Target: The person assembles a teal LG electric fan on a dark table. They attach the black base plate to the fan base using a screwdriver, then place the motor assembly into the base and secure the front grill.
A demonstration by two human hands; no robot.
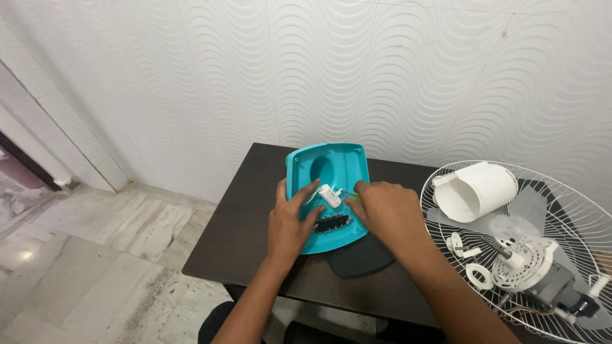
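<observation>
Left hand (pixel 290 223): open, fingers resting on the teal cover (pixel 331 165) at the counter (pixel 242 216) middle.
Right hand (pixel 386 213): pinching a small green tool (pixel 349 193) beside the white part (pixel 329 195).

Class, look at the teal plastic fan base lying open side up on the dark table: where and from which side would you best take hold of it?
Probably by the raised rim of the teal fan base at its far, rounded end. That edge is bare, and the shell lies hollow side up, so fingers can hook over the wall from behind. The near half is taken up by the left hand, the right hand, the white capacitor and the black switch block.
</observation>
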